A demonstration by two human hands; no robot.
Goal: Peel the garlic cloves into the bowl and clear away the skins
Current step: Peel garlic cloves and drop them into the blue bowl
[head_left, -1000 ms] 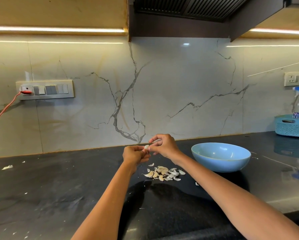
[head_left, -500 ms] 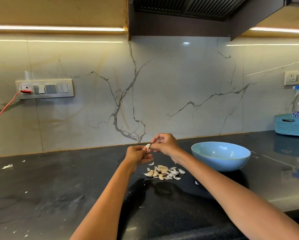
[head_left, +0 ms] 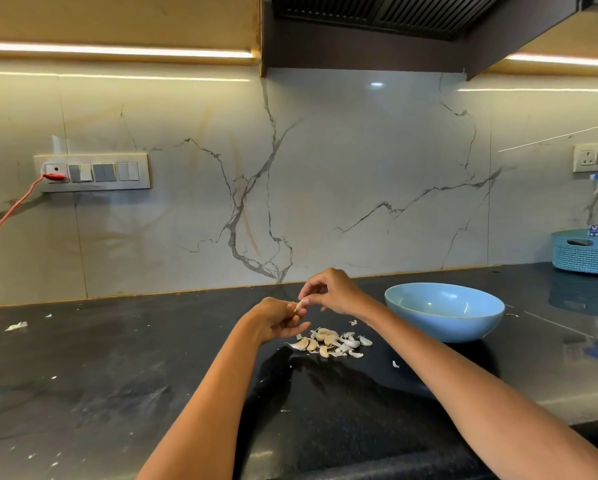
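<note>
Both hands meet mid-frame. Left hand (head_left: pixel 276 318) & right hand (head_left: pixel 332 292) pinch one garlic clove (head_left: pixel 300 304) between fingertips, above the black counter (head_left: pixel 117 368). Pile of cloves & skins (head_left: pixel 328 342) lies just below them. Blue bowl (head_left: pixel 444 311) sits right of center, near the pile.

Two bare forearms (no sleeves, jewellery)
</note>
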